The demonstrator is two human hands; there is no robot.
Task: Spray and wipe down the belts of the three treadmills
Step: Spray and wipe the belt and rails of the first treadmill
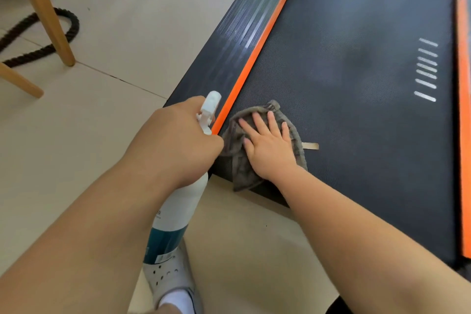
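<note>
Grey cloth lay at the near left corner of the dark treadmill belt, pressed flat under the right hand, whose fingers were spread straight on it. The left hand was curled round the neck of the white-and-teal spray bottle, held just beside the orange strip at the belt's edge. Wiping seemed the step in hand; the next move probably called for sweeping the cloth across toward the white stripes and farther up. Only one treadmill showed, so overall progress could not be judged. A wooden chair leg and a black rope sat on the tiled floor to the left, well apart from the belt, neither seeming in the way.
</note>
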